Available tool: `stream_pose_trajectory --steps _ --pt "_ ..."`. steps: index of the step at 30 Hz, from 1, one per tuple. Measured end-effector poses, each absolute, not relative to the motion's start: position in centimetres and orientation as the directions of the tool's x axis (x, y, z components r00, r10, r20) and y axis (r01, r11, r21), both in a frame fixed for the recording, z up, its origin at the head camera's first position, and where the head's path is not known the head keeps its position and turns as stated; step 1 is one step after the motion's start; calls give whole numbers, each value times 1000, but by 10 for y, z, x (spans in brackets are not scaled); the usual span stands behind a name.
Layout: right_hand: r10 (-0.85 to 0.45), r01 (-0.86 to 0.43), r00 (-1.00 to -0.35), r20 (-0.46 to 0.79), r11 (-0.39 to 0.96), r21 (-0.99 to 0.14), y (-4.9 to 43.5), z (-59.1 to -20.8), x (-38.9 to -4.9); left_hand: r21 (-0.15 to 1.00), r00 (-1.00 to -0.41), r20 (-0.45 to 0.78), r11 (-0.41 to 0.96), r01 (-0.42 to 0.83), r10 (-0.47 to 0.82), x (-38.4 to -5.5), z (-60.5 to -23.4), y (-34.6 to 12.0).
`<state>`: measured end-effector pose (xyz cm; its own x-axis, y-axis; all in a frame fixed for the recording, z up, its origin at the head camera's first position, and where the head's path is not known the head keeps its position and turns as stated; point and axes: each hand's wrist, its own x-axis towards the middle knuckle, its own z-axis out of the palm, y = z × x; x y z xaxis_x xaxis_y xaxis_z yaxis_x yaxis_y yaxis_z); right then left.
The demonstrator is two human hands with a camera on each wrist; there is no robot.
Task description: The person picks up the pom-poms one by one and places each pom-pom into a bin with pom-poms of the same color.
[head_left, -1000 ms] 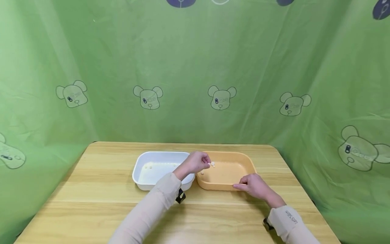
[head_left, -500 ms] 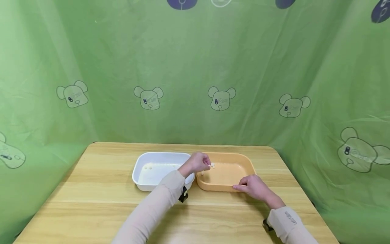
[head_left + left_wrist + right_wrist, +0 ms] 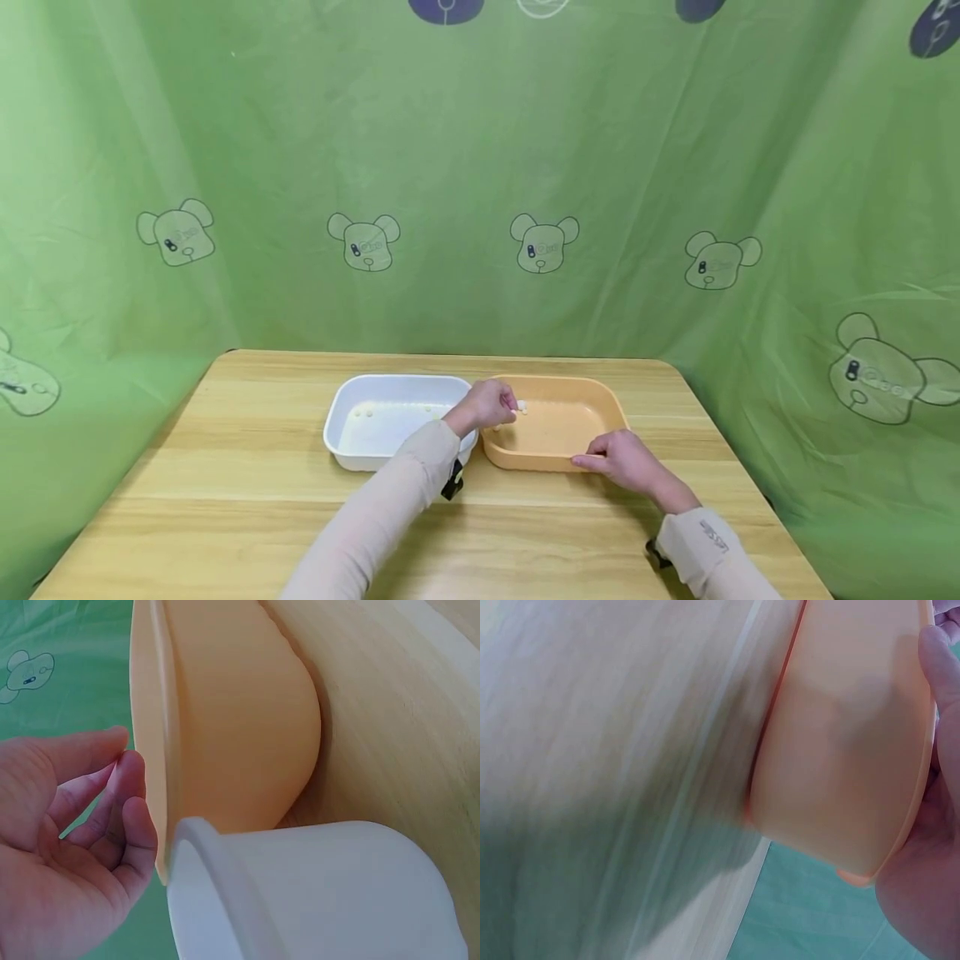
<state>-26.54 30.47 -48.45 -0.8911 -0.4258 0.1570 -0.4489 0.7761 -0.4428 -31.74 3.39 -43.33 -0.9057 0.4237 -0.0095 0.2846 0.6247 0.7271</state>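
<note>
My left hand (image 3: 491,402) reaches over the left part of an orange tray (image 3: 558,458), thumb and index fingertips pinched together. A tiny pale piece seems to sit at those fingertips; in the left wrist view the left hand (image 3: 82,832) hides it. Small white pieces (image 3: 522,407) lie in the tray right beside the fingers. My right hand (image 3: 626,458) grips the tray's near right rim, with the thumb (image 3: 937,664) along the edge in the right wrist view. A white tray (image 3: 360,461) stands to the left, with several small pale pieces (image 3: 367,413) on its floor.
Both trays stand side by side on a light wooden table (image 3: 247,467), rims close together. A green curtain (image 3: 450,308) with bear prints surrounds the table at the back and sides. My left forearm crosses over the white tray's near right corner.
My left hand has shifted slightly down, staying pinched by the small white pieces. The right hand keeps its grip on the orange tray, and both trays stay put.
</note>
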Motion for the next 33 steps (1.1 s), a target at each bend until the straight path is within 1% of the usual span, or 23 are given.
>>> stream_pose_trajectory --steps 10,23,28,33 --pt "-440 -462 -884 160 768 -443 304 -483 -265 758 -917 -23 605 244 399 -322 -438 35" --pt "-424 -436 -896 135 776 -456 302 -481 -263 704 -928 3 658 267 373 -325 -438 38" --pt "-419 -432 -898 136 779 -455 302 -481 -263 697 -931 14 664 271 364 -326 -438 38" --pt "-409 -421 -903 131 782 -459 302 -481 -263 713 -936 16 652 256 350 -329 -440 37"
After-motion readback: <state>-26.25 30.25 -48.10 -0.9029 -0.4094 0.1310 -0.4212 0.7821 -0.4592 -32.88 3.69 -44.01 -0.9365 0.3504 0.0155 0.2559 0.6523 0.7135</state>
